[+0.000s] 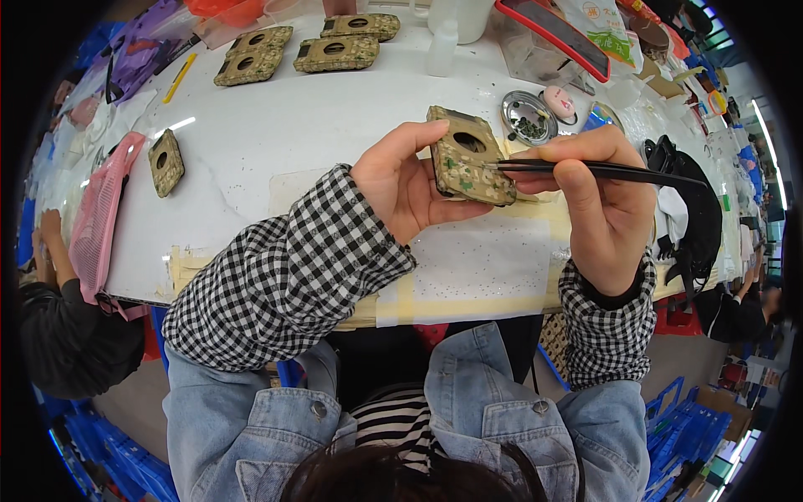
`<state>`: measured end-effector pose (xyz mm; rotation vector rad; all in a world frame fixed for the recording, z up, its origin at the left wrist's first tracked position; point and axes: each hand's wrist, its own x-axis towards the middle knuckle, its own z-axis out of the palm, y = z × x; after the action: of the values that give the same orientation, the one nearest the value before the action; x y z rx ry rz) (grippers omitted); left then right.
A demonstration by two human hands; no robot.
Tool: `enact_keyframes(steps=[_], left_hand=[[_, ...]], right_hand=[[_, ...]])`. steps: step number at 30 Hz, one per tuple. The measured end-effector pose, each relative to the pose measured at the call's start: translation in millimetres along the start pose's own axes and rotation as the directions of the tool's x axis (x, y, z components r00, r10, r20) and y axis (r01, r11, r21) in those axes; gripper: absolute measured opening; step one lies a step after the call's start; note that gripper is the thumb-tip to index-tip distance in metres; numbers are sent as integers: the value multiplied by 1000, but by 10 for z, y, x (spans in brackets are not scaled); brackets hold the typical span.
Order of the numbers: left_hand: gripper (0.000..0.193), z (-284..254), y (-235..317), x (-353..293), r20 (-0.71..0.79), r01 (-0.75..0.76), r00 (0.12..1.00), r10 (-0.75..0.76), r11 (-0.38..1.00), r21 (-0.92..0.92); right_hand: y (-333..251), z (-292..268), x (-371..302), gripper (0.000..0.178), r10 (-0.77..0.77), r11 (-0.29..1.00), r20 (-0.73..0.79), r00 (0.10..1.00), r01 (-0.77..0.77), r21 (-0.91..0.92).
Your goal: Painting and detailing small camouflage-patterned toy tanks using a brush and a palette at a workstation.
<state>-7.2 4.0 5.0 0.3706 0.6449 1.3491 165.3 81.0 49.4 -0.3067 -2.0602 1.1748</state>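
Note:
My left hand [401, 180] holds a small tan rectangular case [468, 159] with a round hole and speckled decoration, tilted above the white table [293, 125]. My right hand [598, 197] grips black tweezers [585, 170] whose tips touch the case's face beside the hole. Both wrists wear black-and-white checked cuffs under denim sleeves.
Several matching decorated cases lie at the far edge [335, 53] and one at the left [166, 161]. A round metal dish of small green bits [529, 117] sits right of the case. A pink mesh bag [100, 213] lies left; a phone [556, 33], bottles and bags crowd the back right. Other people sit at both sides.

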Motion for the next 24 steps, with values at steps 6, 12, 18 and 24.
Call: enact_keyframes(steps=[6,12,18,24], left_hand=[[49,12,6,-9,-3,-3,1000,3,1000,-1],[47,-7,-6,-5,8,-6,1000,6,1000,-21],[47,-18,-6,2,21,-4,1000,4,1000,-27],[47,-3,6,-9,8,1,1000,-1,1000,-15]], right_hand=[[-10,12,10,19,-20,997,0,1000,20,-68],[-14,12,13,19,-17,995,3,1000,17,-99],[-1,23,9,15,0,1000,-25,1000,-1,-29],[-21,16,13,19,-6,996,-5,1000,5,-93]])
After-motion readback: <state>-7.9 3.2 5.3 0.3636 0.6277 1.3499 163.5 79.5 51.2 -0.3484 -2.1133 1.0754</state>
